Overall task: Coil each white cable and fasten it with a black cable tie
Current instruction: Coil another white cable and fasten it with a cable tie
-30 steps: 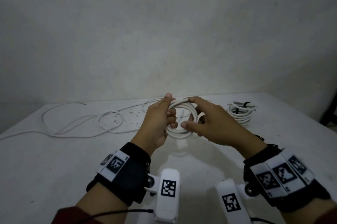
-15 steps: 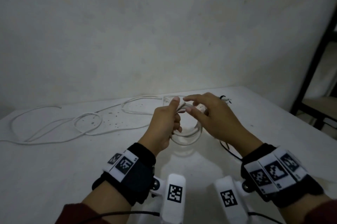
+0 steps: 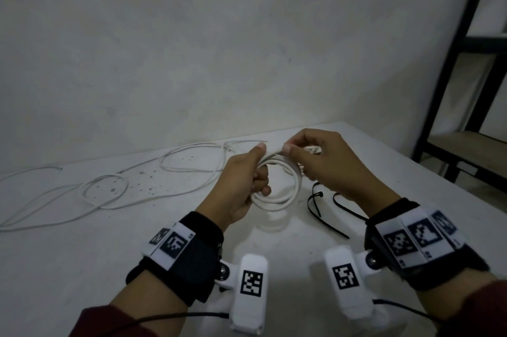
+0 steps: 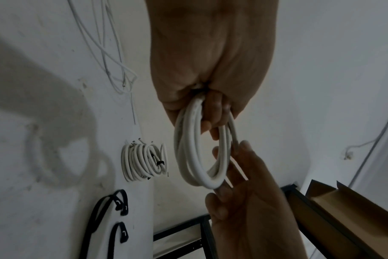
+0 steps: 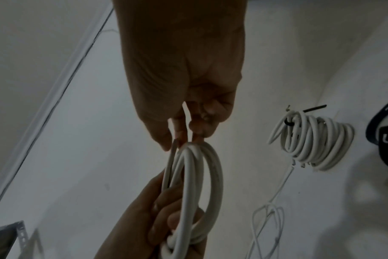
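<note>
A white cable coil (image 3: 277,194) hangs upright above the table between both hands. My left hand (image 3: 260,169) grips its left side, thumb on top and fingers curled through the loop. My right hand (image 3: 290,150) pinches the strands at the coil's top. In the left wrist view the coil (image 4: 199,154) hangs from the left hand (image 4: 210,108), with the right hand's fingers (image 4: 241,168) against its far side. In the right wrist view the right hand (image 5: 179,140) pinches a strand at the coil's (image 5: 195,184) top. Two loose black cable ties (image 3: 314,206) lie on the table under my right wrist.
A finished coil (image 4: 144,161) bound with a black tie lies on the table beyond the hands. Loose white cables (image 3: 109,188) sprawl over the table's left half. The table's (image 3: 411,172) right edge is close, with a dark metal shelf frame (image 3: 444,95) beyond it.
My right hand has shifted from the coil's right side to its top and now pinches there. The view has swung right, so the black ties show and the finished coil is hidden.
</note>
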